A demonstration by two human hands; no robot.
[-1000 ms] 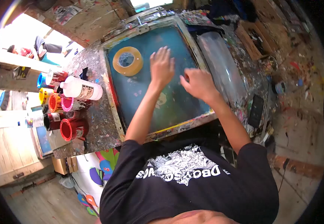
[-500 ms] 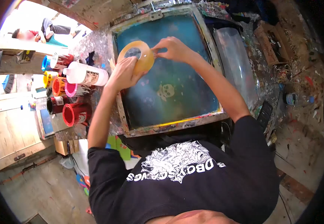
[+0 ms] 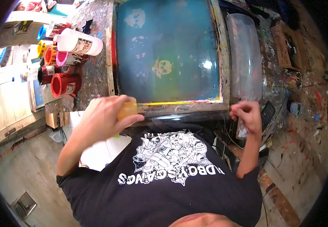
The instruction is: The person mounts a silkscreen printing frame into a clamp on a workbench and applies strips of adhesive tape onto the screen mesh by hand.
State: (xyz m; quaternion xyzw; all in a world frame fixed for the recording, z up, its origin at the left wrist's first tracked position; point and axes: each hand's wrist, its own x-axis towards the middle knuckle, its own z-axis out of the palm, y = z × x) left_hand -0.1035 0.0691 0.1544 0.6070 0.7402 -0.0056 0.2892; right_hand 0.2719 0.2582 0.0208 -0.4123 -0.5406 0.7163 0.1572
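Observation:
My left hand (image 3: 105,117) is wrapped around a roll of yellowish clear tape (image 3: 128,109), held just off the near left corner of the screen printing frame (image 3: 225,81). My right hand (image 3: 249,115) pinches the free end of the tape near the opposite corner. Between the two hands a glossy strip of tape (image 3: 186,116) stretches along the near edge of the frame; whether it touches the wood I cannot tell. The frame's blue-green mesh (image 3: 179,41) carries pale skull shapes and lies in front of me.
Left of the frame stand several paint-smeared tubs, among them a red tub (image 3: 66,84), and a white bottle (image 3: 81,44) lying on its side. A clear plastic cylinder (image 3: 245,56) lies along the right side. Beyond it is a cardboard box (image 3: 286,45).
Both hands have come toward my body and spread far apart, drawing a length of tape off the roll. The view has shifted too, so the frame sits higher.

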